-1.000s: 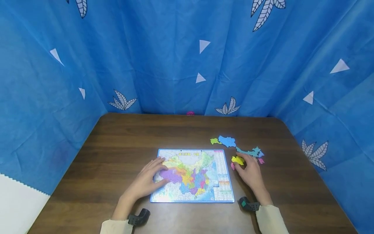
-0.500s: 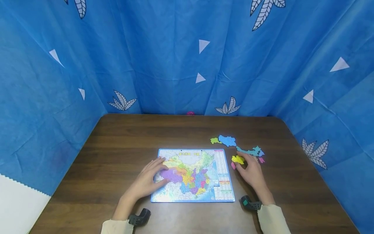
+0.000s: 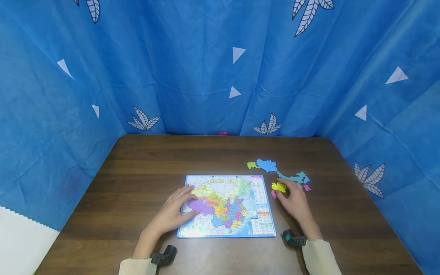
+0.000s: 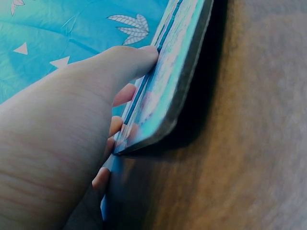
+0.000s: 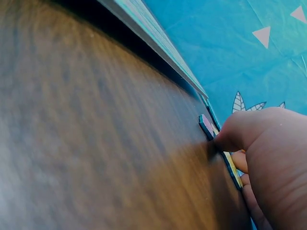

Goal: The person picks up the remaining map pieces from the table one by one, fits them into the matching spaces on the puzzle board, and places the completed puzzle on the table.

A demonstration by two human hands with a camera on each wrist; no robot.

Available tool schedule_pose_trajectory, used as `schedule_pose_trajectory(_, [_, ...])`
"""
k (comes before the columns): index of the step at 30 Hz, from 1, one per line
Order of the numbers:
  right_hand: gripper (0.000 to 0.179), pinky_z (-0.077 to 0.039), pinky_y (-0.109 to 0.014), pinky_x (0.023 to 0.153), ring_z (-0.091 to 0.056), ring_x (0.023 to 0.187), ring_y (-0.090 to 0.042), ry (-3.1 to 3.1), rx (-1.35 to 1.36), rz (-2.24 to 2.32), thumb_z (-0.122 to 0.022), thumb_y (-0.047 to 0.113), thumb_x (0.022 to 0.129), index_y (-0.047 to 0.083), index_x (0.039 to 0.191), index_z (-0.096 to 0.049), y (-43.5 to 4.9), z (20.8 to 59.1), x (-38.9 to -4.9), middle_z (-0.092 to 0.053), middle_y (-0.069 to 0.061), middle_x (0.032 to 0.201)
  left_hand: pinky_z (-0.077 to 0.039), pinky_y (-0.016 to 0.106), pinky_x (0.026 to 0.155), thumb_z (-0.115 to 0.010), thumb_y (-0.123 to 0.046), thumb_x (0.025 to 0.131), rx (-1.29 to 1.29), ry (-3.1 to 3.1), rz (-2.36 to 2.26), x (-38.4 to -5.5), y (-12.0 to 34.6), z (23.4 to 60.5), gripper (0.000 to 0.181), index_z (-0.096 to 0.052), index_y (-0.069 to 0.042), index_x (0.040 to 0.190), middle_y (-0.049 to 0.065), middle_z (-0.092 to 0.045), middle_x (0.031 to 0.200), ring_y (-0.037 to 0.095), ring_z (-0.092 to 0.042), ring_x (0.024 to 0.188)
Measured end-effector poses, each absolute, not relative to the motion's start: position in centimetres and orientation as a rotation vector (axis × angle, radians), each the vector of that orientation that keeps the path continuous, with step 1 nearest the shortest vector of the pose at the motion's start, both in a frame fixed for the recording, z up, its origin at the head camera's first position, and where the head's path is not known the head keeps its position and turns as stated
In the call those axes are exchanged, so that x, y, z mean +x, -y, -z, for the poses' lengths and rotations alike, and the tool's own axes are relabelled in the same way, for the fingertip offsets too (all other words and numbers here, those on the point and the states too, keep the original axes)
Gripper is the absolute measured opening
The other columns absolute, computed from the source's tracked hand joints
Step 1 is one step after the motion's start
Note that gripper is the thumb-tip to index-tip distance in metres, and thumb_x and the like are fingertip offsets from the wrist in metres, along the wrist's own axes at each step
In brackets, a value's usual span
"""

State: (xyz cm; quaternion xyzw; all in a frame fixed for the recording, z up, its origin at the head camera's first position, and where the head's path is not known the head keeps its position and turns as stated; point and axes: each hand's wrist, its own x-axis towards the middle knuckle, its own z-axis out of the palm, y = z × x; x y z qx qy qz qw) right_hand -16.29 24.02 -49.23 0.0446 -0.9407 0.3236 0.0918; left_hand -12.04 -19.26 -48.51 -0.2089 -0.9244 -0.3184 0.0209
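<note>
My left hand (image 3: 173,212) rests on the left part of a China map puzzle board (image 3: 258,227), fingers and thumb spread over the purple and pale regions. The left wrist view shows the thumb (image 4: 136,60) lying across the board near its edge. To the right of the board, my right hand (image 3: 296,202) rests over a yellow map piece (image 3: 277,186), thumb and index finger spread along its sides. A small pink piece (image 5: 206,124) sits by the right thumb, touching or very near the yellow one. Part of the yellow piece is hidden under the hand.
Beyond the right hand lie a long teal piece (image 3: 301,177), a small blue piece (image 3: 307,181) and another pink piece (image 3: 307,188). Farther back are a light blue piece (image 3: 266,165) and a green piece (image 3: 252,165). A blue curtain (image 3: 206,76) hangs behind the wooden table (image 3: 137,160).
</note>
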Motion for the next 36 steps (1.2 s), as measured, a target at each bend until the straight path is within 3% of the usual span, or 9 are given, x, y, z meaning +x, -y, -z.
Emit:
schedule_pose_trajectory(19, [0.052, -0.05, -0.06, 0.104, -0.062, 0.125, -0.04, 2.755, 0.136, -0.932, -0.081, 0.024, 0.09, 0.008, 0.137, -0.064, -23.7, 48.88, -16.04, -0.066, -0.017, 0.137, -0.024, 0.063, 0.123, -0.079, -0.035, 0.09, -0.664, 2.854, 1.012, -11.94, 19.21, 48.38, 0.039, -0.069, -0.018, 0.123, 0.012, -0.047, 0.16, 0.039, -0.033, 0.153])
schedule_pose_trajectory(36, [0.049, -0.052, -0.058, 0.102, -0.064, 0.121, -0.039, 2.734, 0.171, -0.931, -0.081, 0.022, 0.089, 0.008, 0.134, -0.066, -23.71, 49.46, -16.3, -0.067, -0.016, 0.135, -0.023, 0.061, 0.124, -0.08, -0.037, 0.09, -0.637, 2.887, 0.994, -11.99, 19.24, 48.48, 0.039, -0.069, -0.02, 0.123, 0.009, -0.046, 0.161, 0.038, -0.032, 0.153])
